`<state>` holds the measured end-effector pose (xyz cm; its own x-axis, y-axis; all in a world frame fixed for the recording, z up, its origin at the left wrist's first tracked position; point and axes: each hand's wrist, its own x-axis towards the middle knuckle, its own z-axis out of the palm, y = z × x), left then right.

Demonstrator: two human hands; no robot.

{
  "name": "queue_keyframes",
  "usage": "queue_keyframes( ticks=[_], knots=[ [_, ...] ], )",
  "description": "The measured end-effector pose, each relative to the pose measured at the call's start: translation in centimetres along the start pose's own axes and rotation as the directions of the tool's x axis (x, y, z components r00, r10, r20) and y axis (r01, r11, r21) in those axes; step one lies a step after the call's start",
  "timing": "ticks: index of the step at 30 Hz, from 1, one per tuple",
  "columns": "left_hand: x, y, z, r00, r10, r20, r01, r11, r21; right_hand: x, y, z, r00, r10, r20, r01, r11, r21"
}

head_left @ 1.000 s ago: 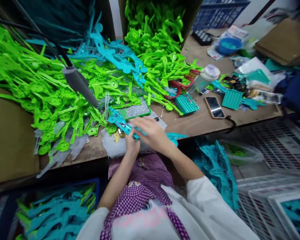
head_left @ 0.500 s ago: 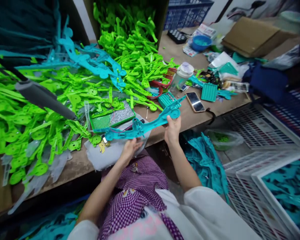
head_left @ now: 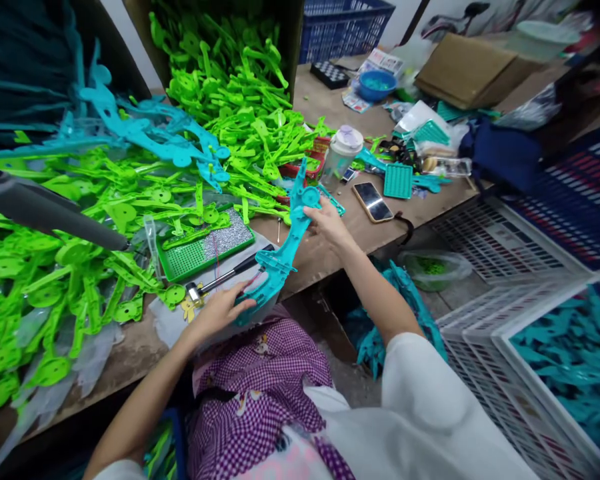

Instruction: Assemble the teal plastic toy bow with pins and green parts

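A long turquoise plastic part point(head_left: 293, 233) slants over the table's front edge, its far end raised. My right hand point(head_left: 327, 220) grips it near the round disc at the upper end. At the lower end is my left hand point(head_left: 225, 309), thumb and fingers spread, touching or very near the part; the contact is partly hidden. A hammer point(head_left: 225, 275) lies on a white cloth point(head_left: 167, 323) just behind my left hand. Behind it stands a green tray point(head_left: 181, 261) with small silvery pieces.
Green plastic parts point(head_left: 95, 227) cover the table's left side, with turquoise ones point(head_left: 145, 137) on top. A grey tool point(head_left: 55, 207) hangs at left. A phone point(head_left: 373, 202), a lidded cup point(head_left: 341, 152) and a blue bowl point(head_left: 377, 85) are to the right.
The turquoise part has swung from nearly level to steeply slanted, its right end moving left and up. My left hand has moved left and down. The hammer now shows more fully.
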<state>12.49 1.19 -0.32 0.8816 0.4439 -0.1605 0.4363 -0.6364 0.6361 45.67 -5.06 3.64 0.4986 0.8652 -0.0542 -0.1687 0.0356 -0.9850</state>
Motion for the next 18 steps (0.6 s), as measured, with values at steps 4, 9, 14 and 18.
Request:
queue_keyframes(
  ticks=[4,9,14,18],
  knots=[
    [0.9,-1.2,0.2,0.999,-0.004,0.032,0.009,0.986,-0.166,2.8,0.8,-4.2,0.997,-0.076,0.031,0.082,0.907,-0.414],
    [2.7,-2.6,2.2,0.967,-0.150,-0.204,0.106,0.971,-0.215,4.1,2.7,-11.1,0.878,-0.413,-0.241,-0.034,0.450,-0.893],
    [3.9,-2.8,3.4,0.930,-0.171,-0.324,0.093,0.966,-0.242,4.7,3.9,-12.2,0.907,-0.404,-0.119,-0.003,0.276,-0.961],
    [3.9,-2.8,3.9,0.901,-0.196,-0.386,0.094,0.959,-0.267,5.3,4.0,-11.7,0.918,-0.395,-0.038,0.050,0.211,-0.976]
  ],
)
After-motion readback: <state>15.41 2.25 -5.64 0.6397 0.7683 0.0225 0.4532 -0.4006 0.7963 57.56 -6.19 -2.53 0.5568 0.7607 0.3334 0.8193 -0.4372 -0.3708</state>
